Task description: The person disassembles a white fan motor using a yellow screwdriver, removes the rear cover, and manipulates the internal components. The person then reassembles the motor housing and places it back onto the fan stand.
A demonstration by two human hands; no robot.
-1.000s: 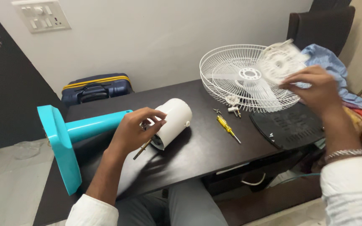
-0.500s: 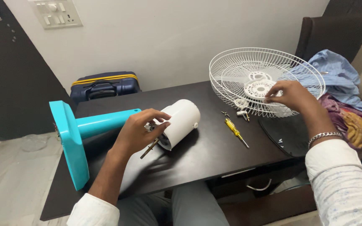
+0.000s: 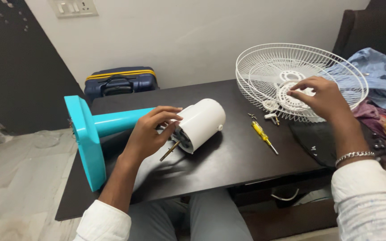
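The white fan motor housing [image 3: 200,123] lies on its side near the middle of the dark table [image 3: 228,165], its metal shaft [image 3: 169,151] pointing toward the person; the left hand [image 3: 150,133] cups its near end, fingers curled loosely around it. To the right, the right hand [image 3: 320,97] pinches the hub of the white wire fan guard [image 3: 264,67], which rests on the table's far corner. A yellow screwdriver [image 3: 263,136] and 2 or 3 small screws [image 3: 252,116] lie between them, and the teal stand [image 3: 88,134] juts off the table's left edge.
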